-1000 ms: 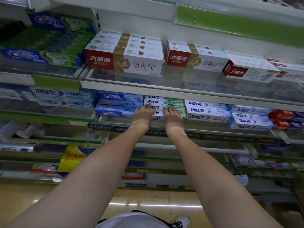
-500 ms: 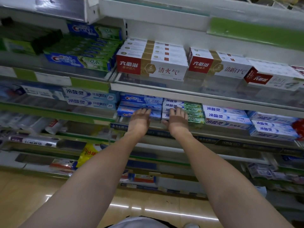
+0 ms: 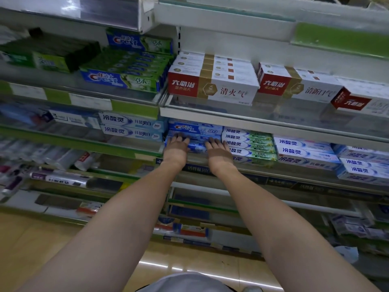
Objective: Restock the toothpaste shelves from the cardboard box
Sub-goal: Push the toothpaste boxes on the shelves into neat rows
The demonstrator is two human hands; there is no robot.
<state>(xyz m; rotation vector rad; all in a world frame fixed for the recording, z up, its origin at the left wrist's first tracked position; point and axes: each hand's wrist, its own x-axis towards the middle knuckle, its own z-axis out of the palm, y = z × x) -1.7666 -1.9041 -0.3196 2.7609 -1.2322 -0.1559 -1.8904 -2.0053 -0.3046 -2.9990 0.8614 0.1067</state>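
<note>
A: Where are the hands?

B: Both reach to the middle shelf. The left hand lies flat, fingers straight, on the front of the blue toothpaste boxes. The right hand does the same just to its right, fingers spread a little. Neither grips anything.

A: And those boxes?

B: Stacked at the left end of that shelf section, touching the green and white boxes on their right.

A: What sits above?

B: Red and white boxes on the upper shelf, with green boxes to their left.

A: The cardboard box?

B: I can't see it here.
</note>
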